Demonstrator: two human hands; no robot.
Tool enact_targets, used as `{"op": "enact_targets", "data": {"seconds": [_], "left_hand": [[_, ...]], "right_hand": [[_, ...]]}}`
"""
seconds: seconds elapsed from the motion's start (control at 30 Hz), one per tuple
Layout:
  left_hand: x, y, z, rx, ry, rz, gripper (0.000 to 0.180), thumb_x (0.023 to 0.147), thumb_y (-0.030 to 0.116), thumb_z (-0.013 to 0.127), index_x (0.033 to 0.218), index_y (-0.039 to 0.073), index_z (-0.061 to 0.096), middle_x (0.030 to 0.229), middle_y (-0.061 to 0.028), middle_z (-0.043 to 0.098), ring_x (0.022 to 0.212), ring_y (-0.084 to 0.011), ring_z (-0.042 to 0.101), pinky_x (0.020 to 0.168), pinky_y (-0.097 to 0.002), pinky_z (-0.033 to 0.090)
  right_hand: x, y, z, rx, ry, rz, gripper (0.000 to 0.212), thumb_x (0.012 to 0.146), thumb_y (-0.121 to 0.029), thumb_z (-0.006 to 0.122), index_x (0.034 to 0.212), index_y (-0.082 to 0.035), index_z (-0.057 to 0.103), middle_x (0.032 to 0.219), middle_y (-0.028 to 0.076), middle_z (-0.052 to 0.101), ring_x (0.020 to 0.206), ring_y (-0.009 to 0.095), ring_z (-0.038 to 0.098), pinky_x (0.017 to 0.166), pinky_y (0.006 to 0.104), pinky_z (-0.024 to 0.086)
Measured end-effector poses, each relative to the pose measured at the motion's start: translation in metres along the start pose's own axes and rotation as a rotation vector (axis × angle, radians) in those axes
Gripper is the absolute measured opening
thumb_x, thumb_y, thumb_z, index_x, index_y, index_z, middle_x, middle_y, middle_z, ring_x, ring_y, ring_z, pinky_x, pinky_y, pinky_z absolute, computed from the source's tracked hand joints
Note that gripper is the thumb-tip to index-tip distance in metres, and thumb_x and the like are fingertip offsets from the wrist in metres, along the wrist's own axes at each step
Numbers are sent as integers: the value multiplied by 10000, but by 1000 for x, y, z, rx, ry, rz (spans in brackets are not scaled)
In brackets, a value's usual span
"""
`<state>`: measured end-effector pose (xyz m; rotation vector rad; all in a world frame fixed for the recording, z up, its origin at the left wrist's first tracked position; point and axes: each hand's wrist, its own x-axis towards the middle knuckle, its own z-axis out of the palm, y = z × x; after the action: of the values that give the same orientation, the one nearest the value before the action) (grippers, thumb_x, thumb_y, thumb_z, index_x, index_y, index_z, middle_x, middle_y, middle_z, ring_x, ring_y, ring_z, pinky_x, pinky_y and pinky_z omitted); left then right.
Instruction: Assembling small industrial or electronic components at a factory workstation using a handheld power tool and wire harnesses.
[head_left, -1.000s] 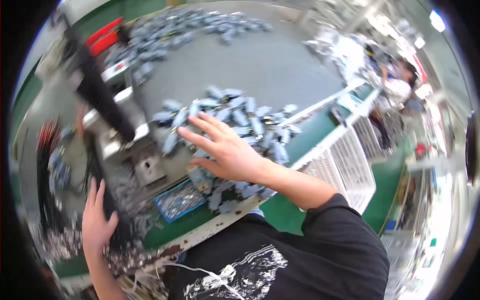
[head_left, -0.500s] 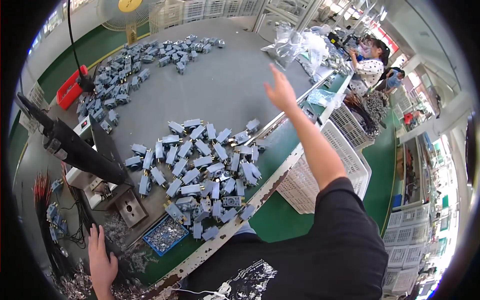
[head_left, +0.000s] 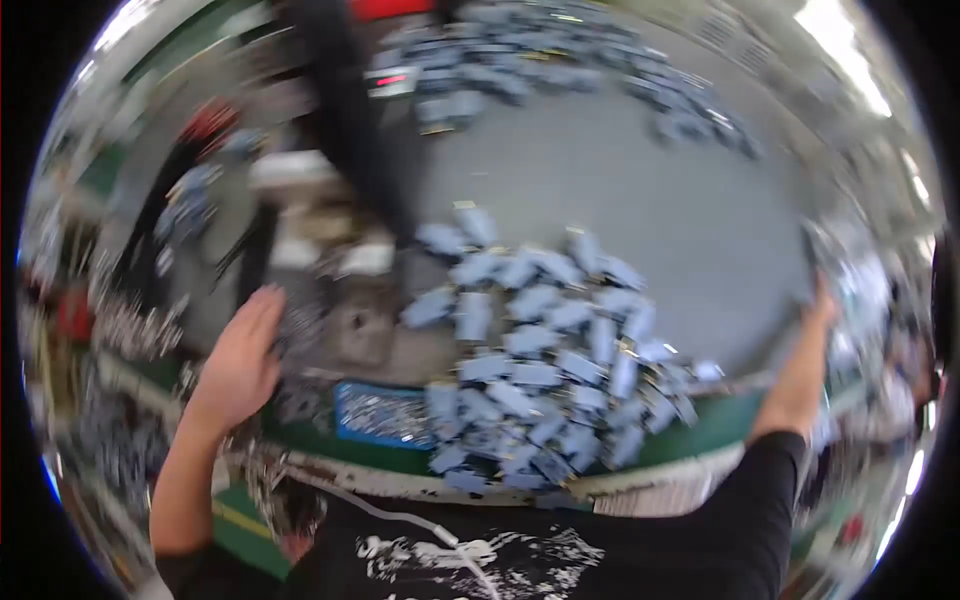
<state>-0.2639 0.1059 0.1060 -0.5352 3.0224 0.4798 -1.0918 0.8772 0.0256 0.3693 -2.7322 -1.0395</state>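
Note:
The picture is smeared by motion. My left hand (head_left: 242,350) is held over the near left of the bench, fingers stretched out with the thumb apart, and nothing shows in it. Beside it are loose small metal pieces (head_left: 300,335) and a metal fixture plate (head_left: 362,325). A blue tray (head_left: 343,415) of small metal parts sits to its right. Grey-blue box-shaped parts with brass pins (head_left: 535,340) lie heaped at the middle front. My right hand (head_left: 822,308) reaches to the far right, near blurred clear plastic bags (head_left: 850,265); its fingers are too smeared to read.
A black machine column (head_left: 350,120) leans over a pale base left of the heap. More grey-blue parts (head_left: 560,50) spread along the back of the grey bench top (head_left: 620,170). A red bin (head_left: 390,8) shows at the top, and dark cables (head_left: 160,220) at the left.
My view has swung to the left, so the heap sits further right in it. The left hand's fingers stay stretched; the right hand, open before, is now blurred near the right rim.

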Motion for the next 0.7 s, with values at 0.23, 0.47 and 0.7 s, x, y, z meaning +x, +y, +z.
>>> {"op": "enact_targets", "data": {"seconds": [0.23, 0.47, 0.7], "left_hand": [[-7, 30, 0, -152, -51, -226, 771, 955, 219, 645, 1566, -60, 266, 1606, -316, 288, 1492, -438, 316, 1223, -429, 297], [5, 20, 4, -45, -54, -135, 967, 881, 451, 755, 1589, 4, 271, 1612, -306, 288, 1474, -441, 344, 1200, -469, 322], [30, 18, -2, 46, -102, -61, 931, 803, 422, 817, 1545, 69, 379, 1572, -277, 372, 1432, -429, 404, 1178, -473, 347]], "right_hand": [[107, -37, 62, 1643, 143, 88, 817, 843, -322, 794, 1493, -8, 412, 1457, 135, 473, 1322, 309, 431, 1144, 483, 321], [51, -75, 5, 1774, 342, 647, 552, 837, -75, 799, 1338, 39, 598, 1229, 147, 663, 1032, 254, 633, 930, 387, 520], [-53, -161, -112, 1705, 567, 255, 201, 903, -13, 707, 1095, -12, 648, 998, 29, 641, 921, 158, 580, 863, 318, 488]]}}
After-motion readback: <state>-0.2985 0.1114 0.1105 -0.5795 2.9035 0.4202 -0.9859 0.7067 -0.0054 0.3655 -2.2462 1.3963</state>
